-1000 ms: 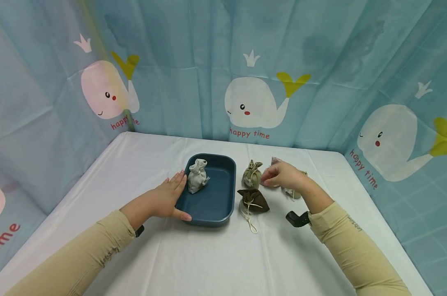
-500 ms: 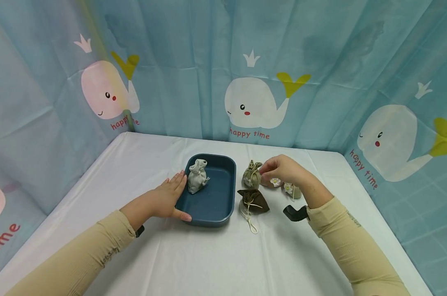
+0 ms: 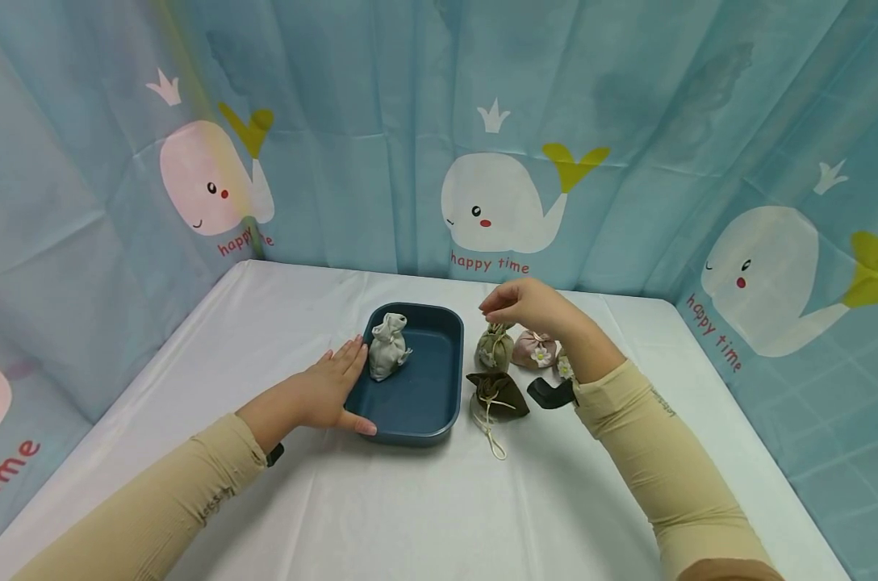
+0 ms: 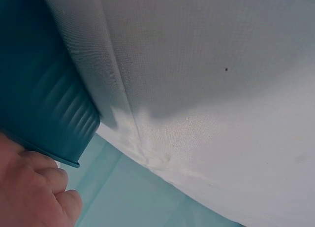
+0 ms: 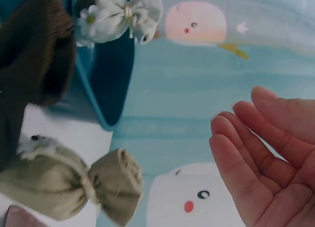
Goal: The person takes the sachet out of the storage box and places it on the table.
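Note:
My left hand [image 3: 330, 386] lies with spread fingers along the left rim of a blue rectangular tray [image 3: 419, 420]. Inside that tray, a pale grey drawstring pouch [image 3: 388, 349] stands at the left side. In the right wrist view, my right hand [image 5: 270, 163] has nothing between its thumb and bent, loose fingers. Seen from the head, it hovers just above an olive green drawstring pouch [image 3: 494, 349], which stands right of the tray. The green pouch's gathered neck [image 5: 117, 182] shows below and left of the fingers in the right wrist view.
A dark brown pouch [image 3: 503, 395] with a long cord lies in front of the green one. To the right sit a pink pouch [image 3: 534, 350] with a white flower and another flowered pouch [image 3: 564, 366], partly behind the right wrist. A whale-print curtain [image 3: 352, 202] backs the white table [image 3: 410, 516].
My right hand has left the pink pouch, rising and moving left to above the green pouch. The pink pouch now shows more fully. My left hand and the tray stay put.

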Demonstrator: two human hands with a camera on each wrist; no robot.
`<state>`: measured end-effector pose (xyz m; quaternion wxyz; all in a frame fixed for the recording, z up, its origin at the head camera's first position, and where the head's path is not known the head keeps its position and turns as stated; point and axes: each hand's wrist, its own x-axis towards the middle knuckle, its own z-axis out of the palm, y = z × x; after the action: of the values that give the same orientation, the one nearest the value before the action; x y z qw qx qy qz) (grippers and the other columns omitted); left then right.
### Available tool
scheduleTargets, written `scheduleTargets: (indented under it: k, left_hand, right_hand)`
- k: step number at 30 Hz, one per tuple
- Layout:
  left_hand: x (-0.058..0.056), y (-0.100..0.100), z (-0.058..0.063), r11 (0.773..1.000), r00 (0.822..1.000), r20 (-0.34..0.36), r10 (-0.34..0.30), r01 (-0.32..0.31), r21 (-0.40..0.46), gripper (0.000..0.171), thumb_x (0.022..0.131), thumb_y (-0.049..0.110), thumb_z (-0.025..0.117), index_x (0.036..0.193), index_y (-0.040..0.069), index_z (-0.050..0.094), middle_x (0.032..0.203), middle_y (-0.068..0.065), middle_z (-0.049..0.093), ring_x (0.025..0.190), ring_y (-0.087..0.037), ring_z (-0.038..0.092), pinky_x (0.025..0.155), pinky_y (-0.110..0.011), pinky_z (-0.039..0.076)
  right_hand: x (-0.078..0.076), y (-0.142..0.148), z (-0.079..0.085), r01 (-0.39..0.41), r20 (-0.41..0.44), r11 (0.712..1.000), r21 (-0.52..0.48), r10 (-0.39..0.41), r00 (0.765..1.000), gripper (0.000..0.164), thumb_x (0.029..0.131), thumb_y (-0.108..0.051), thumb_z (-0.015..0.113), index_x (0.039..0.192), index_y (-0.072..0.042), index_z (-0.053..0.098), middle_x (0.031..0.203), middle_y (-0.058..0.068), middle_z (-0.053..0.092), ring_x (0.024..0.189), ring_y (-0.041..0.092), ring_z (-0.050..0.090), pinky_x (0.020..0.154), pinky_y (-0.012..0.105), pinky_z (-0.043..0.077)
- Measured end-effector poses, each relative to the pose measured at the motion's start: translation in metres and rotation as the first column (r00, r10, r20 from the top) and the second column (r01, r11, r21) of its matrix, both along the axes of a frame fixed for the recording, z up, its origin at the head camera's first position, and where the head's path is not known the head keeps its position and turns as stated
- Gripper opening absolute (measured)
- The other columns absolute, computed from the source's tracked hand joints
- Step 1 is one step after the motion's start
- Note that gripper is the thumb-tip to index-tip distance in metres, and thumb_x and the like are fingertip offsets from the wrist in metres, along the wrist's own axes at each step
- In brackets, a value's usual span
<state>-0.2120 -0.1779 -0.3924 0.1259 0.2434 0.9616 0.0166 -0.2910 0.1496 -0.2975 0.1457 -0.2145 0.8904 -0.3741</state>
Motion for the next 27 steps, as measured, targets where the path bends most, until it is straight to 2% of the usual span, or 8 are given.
scheduleTargets:
  k: [3, 8, 16, 21, 27]
  left_hand:
    - [0.0, -0.001, -0.001, 1.0, 1.0, -0.001, 0.002, -0.002, -0.003, 0.131, 0.059, 0.086, 0.044, 0.145, -0.002, 0.002, 0.152, -0.018, -0.006, 0.139, -0.032, -0.002, 0.109, -0.052, 0.01]
    - [-0.001, -0.001, -0.002, 1.0, 1.0, -0.002, 0.0, 0.0, 0.001, 0.131, 0.059, 0.086, 0.045, 0.146, -0.001, 0.001, 0.152, -0.017, -0.006, 0.139, -0.031, -0.002, 0.109, -0.052, 0.009]
    - [0.0, -0.001, -0.002, 1.0, 1.0, 0.001, 0.008, -0.008, 0.01, 0.131, 0.059, 0.086, 0.046, 0.145, -0.002, 0.002, 0.152, -0.018, -0.006, 0.139, -0.032, -0.002, 0.109, -0.052, 0.009]
    - [0.0, -0.001, -0.003, 1.0, 1.0, -0.006, 0.008, -0.008, 0.003, 0.132, 0.057, 0.088, 0.043, 0.146, -0.002, 0.003, 0.152, -0.018, -0.005, 0.139, -0.031, -0.001, 0.109, -0.052, 0.01]
    - [0.0, -0.001, 0.0, 1.0, 0.999, -0.031, -0.008, 0.007, -0.016, 0.131, 0.058, 0.088, 0.041, 0.146, -0.002, 0.004, 0.152, -0.018, -0.003, 0.139, -0.032, 0.0, 0.108, -0.053, 0.01]
  right_hand:
    - [-0.005, -0.012, 0.0, 0.011, -0.015, 1.0, 0.007, -0.011, 1.0, 0.016, 0.085, -0.018, 0.066, 0.099, -0.012, 0.07, 0.099, 0.003, 0.067, 0.094, 0.019, 0.061, 0.085, 0.042, 0.047]
    - [-0.013, -0.036, -0.006, 0.004, -0.066, 0.999, 0.051, -0.001, 0.998, 0.014, 0.085, -0.019, 0.066, 0.097, -0.013, 0.071, 0.096, 0.0, 0.068, 0.091, 0.016, 0.061, 0.081, 0.035, 0.049]
    - [-0.024, -0.075, -0.022, -0.02, -0.094, 0.995, 0.093, 0.029, 0.995, 0.022, 0.085, -0.017, 0.066, 0.104, -0.007, 0.069, 0.097, 0.001, 0.067, 0.091, 0.015, 0.061, 0.081, 0.031, 0.049]
    - [-0.026, -0.094, -0.03, -0.031, -0.114, 0.993, 0.115, 0.044, 0.992, 0.021, 0.084, -0.017, 0.067, 0.104, -0.009, 0.07, 0.098, 0.001, 0.068, 0.09, 0.014, 0.061, 0.078, 0.027, 0.05]
    - [-0.026, -0.113, -0.035, -0.032, -0.153, 0.992, 0.119, 0.05, 0.987, 0.027, 0.084, -0.016, 0.067, 0.111, -0.008, 0.067, 0.104, 0.004, 0.067, 0.096, 0.015, 0.06, 0.083, 0.028, 0.047]
